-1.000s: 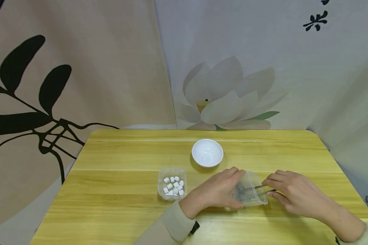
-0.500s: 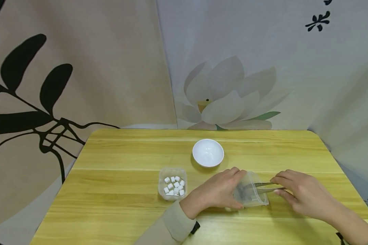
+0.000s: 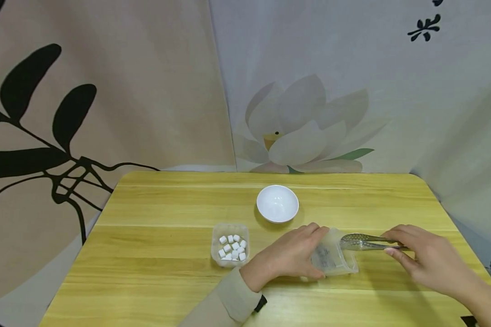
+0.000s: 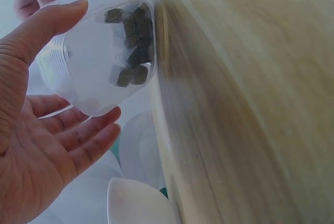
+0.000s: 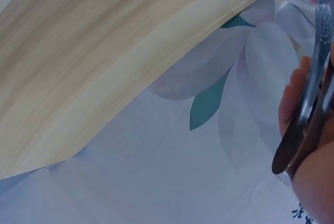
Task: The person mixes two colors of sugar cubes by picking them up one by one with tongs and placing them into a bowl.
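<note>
My left hand [image 3: 292, 252] grips a clear plastic container [image 3: 331, 254] that lies tipped on its side, mouth to the right. Through its base, the left wrist view shows several dark cubes [image 4: 133, 41] gathered along the wall nearest the table. Metal tongs [image 3: 368, 242] with perforated ends are held in my right hand [image 3: 423, 256]. Their tips lie at the container's mouth, and whether anything sits between them cannot be made out. In the right wrist view the tongs [image 5: 305, 109] run up along my fingers towards the container.
Left of my left hand stands a second clear container [image 3: 230, 227] with several white cubes [image 3: 235, 246]. A white bowl [image 3: 277, 204] rests farther back on the wooden table [image 3: 159, 254]. Behind the table hangs a printed curtain [image 3: 155, 91].
My right hand has drawn the tongs out to the right, from deep inside the container to its mouth. The left hand and the container have stayed in place.
</note>
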Available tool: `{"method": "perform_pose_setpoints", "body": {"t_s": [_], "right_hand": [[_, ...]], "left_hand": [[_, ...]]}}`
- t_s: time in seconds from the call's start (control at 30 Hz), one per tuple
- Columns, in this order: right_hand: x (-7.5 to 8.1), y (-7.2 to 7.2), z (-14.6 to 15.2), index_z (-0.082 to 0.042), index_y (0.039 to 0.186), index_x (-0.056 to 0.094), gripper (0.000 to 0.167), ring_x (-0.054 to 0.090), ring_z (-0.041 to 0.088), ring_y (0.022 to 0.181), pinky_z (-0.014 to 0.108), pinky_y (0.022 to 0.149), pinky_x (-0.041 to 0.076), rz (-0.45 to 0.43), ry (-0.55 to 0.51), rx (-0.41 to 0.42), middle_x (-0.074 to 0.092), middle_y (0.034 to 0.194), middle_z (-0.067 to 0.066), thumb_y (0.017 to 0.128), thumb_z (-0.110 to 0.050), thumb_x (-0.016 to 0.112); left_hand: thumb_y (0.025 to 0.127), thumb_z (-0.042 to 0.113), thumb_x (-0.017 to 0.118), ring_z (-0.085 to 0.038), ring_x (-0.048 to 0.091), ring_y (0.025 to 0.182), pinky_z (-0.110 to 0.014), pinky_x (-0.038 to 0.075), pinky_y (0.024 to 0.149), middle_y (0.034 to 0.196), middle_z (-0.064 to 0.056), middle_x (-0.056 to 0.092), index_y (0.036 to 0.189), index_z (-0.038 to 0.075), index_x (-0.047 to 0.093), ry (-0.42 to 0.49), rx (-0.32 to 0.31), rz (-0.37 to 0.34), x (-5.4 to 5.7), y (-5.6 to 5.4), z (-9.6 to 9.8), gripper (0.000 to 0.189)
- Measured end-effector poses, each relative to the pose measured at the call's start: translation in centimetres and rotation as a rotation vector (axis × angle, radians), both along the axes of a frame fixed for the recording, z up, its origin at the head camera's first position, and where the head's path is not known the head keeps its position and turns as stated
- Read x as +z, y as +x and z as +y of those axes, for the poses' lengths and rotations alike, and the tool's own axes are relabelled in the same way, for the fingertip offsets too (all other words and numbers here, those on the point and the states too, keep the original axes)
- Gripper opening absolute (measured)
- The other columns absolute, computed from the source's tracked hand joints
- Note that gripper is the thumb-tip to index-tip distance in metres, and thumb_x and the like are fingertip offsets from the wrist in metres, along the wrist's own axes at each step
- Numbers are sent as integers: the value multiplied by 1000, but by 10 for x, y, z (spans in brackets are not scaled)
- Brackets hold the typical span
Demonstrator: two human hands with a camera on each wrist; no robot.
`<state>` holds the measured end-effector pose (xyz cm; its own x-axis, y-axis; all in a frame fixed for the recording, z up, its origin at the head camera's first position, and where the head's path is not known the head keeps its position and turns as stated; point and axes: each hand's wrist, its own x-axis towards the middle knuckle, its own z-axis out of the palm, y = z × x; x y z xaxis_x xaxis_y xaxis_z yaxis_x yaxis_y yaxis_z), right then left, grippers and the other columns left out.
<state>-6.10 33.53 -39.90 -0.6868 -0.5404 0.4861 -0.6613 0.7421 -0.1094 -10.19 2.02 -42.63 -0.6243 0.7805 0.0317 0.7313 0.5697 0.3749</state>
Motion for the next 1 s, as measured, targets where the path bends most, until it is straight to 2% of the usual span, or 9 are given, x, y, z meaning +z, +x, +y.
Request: {"method": "perform_pose_setpoints", "body": {"t_s": [0.17, 0.27, 0.37, 0.43, 0.57, 0.7, 1.0], "right_hand": [[6, -5, 3, -15, 104, 75, 54, 63, 3, 72, 16, 58, 45, 16, -51, -5, 70, 97, -5, 105, -60, 46], [10, -11, 1, -13, 105, 74, 44, 63, 5, 73, 16, 58, 44, 18, -74, -10, 71, 97, -4, 105, -53, 56], [14, -18, -4, -12, 107, 74, 24, 62, 6, 75, 17, 58, 43, 6, -84, -31, 71, 97, -4, 99, -35, 73], [14, -24, -8, -11, 108, 74, 20, 61, 6, 76, 16, 58, 41, -3, -96, -39, 71, 96, -4, 96, -27, 77], [13, -38, -21, -10, 108, 74, 19, 59, 5, 75, 18, 56, 40, -17, -117, -45, 70, 93, -4, 92, -18, 81], [14, -53, -38, -10, 109, 74, 24, 61, 8, 75, 25, 57, 46, -40, -98, -63, 70, 95, -4, 87, -10, 83], [8, -84, -73, -5, 113, 74, 26, 70, 21, 79, 39, 60, 55, -114, -67, -29, 73, 102, 4, 88, -9, 82]], "left_hand": [[76, 47, 93, -9, 56, 115, -18, 47, 97, 137, -1, 56, 155, 9, 43, -3, 3, 8, 0, 0, 0, 101], [76, 47, 93, -9, 56, 115, -19, 48, 97, 137, -1, 56, 155, 10, 43, -9, 6, 11, 1, -1, -1, 101], [76, 48, 92, -9, 56, 114, -19, 48, 96, 136, -1, 56, 155, 10, 43, -12, 5, 10, 1, -1, -1, 101], [76, 47, 92, -9, 56, 114, -18, 47, 97, 135, -1, 57, 156, 10, 42, -9, 4, 7, 0, -1, 0, 102], [76, 47, 93, -10, 57, 116, -19, 47, 99, 138, -2, 56, 156, 10, 41, -6, 3, 8, 0, 0, 0, 102], [76, 48, 92, -10, 56, 119, -19, 46, 101, 140, -2, 55, 157, 9, 41, -12, 3, 8, -1, 0, 0, 103], [76, 48, 92, -8, 57, 117, -17, 46, 98, 137, 0, 56, 157, 11, 41, -4, -9, 27, -1, -1, 0, 102]]}}
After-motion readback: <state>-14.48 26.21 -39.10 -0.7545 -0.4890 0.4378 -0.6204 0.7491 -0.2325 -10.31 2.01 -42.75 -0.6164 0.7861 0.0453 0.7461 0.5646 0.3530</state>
